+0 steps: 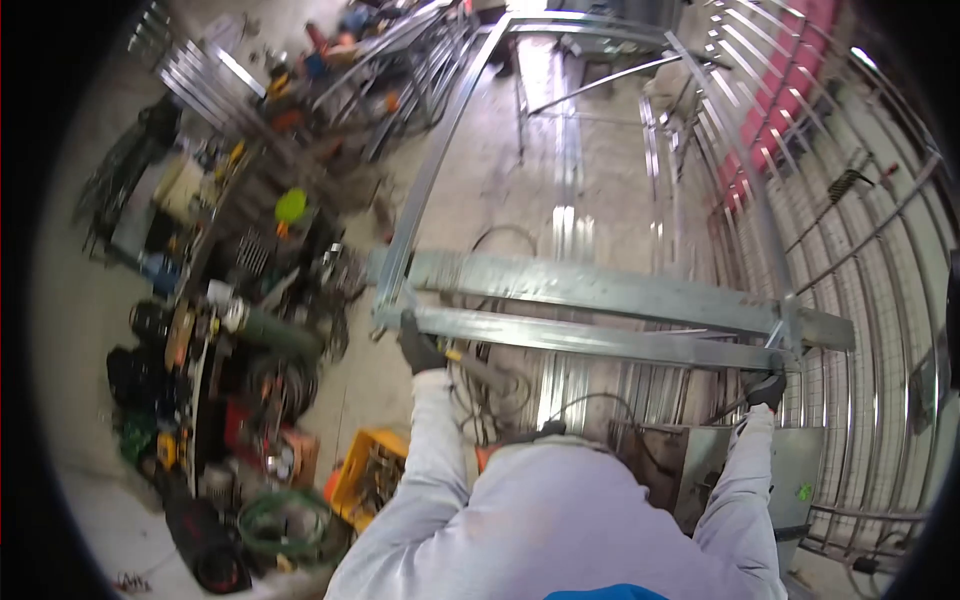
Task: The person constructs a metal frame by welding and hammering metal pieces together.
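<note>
A large rectangular frame of galvanized metal tube [600, 338] stretches away from me, its near rail crossing in front of my body. My left hand [422, 346], in a dark glove, is closed on the near rail close to the left corner. At the right corner my right hand [767, 389], also gloved, is closed around the frame from below; its fingers are partly hidden. Just beyond the near rail, a wide metal beam [590, 285] runs crosswise under the frame's sides. A grey bar-like piece with a yellow mark [482, 368] shows beside my left hand.
On the left, a cluttered bench [215, 310] carries tools. Below it are a yellow crate [366, 478] and a coiled green hose [285, 522]. Metal bar racks [850, 260] line the right side. A metal box [765, 460] stands near my right arm. Cables lie on the floor.
</note>
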Demonstrator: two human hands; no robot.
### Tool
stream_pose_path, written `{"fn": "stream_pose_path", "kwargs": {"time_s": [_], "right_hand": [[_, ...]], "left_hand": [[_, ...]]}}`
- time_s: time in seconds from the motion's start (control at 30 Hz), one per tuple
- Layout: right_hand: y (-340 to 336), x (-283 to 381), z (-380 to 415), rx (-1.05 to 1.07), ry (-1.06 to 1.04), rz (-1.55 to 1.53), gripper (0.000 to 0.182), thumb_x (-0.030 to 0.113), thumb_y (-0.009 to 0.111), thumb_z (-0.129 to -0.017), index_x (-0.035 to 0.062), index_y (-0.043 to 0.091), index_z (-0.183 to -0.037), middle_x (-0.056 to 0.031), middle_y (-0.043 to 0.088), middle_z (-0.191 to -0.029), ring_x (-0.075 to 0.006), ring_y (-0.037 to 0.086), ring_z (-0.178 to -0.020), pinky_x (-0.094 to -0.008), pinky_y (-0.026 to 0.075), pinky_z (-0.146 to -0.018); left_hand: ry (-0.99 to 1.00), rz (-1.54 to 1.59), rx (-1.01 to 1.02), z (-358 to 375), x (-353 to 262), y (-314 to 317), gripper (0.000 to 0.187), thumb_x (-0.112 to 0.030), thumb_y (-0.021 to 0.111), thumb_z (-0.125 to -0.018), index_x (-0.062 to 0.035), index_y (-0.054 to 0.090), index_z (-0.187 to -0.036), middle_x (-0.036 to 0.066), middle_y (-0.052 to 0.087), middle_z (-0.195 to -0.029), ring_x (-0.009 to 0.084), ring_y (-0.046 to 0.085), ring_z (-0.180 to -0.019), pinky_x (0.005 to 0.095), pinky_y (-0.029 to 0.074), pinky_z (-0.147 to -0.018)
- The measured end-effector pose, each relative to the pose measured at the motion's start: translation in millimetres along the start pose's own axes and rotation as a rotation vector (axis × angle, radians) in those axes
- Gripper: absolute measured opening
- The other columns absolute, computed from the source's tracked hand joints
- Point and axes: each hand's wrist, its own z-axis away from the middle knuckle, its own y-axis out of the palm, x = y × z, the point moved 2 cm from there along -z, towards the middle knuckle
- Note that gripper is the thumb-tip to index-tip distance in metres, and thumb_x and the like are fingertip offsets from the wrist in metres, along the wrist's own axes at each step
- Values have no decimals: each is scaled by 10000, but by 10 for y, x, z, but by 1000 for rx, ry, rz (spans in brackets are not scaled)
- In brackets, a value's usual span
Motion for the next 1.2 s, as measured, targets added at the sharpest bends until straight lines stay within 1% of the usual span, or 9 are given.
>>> {"fn": "stream_pose_path", "kwargs": {"time_s": [0.07,0.13,0.3,0.6,0.8,0.9,1.07,1.13,1.2], "right_hand": [[-26,-27,73,-4,-12,-3,433,362,600,-1100,87,634,-1433,-134,699,-1379,-348,658,-1286,-503,536,-1093],[-79,-70,108,-12,-21,-1,435,367,603,-1097,93,633,-1434,-132,699,-1374,-348,657,-1287,-505,537,-1088],[-316,-86,282,-60,-44,-24,440,380,611,-1091,110,629,-1439,-126,701,-1362,-347,655,-1290,-510,539,-1076],[-430,-104,301,-76,-51,24,450,403,625,-1080,141,623,-1446,-116,703,-1340,-347,653,-1294,-519,543,-1053],[-551,-241,448,-89,-68,98,458,419,634,-1073,162,619,-1452,-109,705,-1325,-347,651,-1297,-525,545,-1038],[-639,-590,900,-55,-46,142,462,426,639,-1069,172,617,-1454,-105,706,-1318,-346,650,-1299,-528,546,-1031],[-91,-1004,2435,178,161,305,389,329,667,-1055,171,626,-1408,-33,723,-1208,-247,689,-1139,-463,565,-989],[94,-1049,2536,755,-825,1374,316,-52,763,-873,73,724,-1160,-179,714,-1238,-361,706,-1137,-442,589,-982],[932,-806,3036,867,-1021,1261,210,88,754,-924,26,712,-1121,-217,701,-1264,-394,700,-1128,-437,585,-992]], "left_hand": [[-70,-153,-46,-167,94,-241,494,-531,642,-1048,-41,694,-1038,63,683,-895,184,671,-733,373,546,-627],[-96,-196,-55,-119,36,-150,471,-563,618,-1052,-100,649,-974,2,613,-760,119,560,-568,298,435,-498],[-157,-223,25,-140,-11,-143,607,-714,588,-1010,-109,637,-1007,23,621,-741,139,550,-531,289,417,-465],[-224,-116,-35,-118,-51,-44,534,-664,598,-1038,-132,634,-1075,19,588,-733,176,524,-512,320,427,-455],[-164,-43,-95,121,-66,-180,488,-694,647,-1003,-214,586,-935,-39,463,-640,145,472,-503,312,390,-465],[-182,195,-314,596,-72,-379,403,-640,680,-1005,-252,583,-948,-71,423,-626,118,402,-502,307,376,-490],[-285,129,-127,1249,-487,-444,189,-422,659,-1051,-240,622,-1016,-87,436,-635,96,369,-510,297,328,-500],[-303,0,-80,1475,-841,164,210,-401,645,-1073,-192,634,-1047,-65,469,-650,102,394,-523,294,340,-500],[-251,-38,224,1571,-948,662,257,-379,610,-1103,-126,634,-1071,-41,476,-659,116,411,-535,313,371,-509]]}}
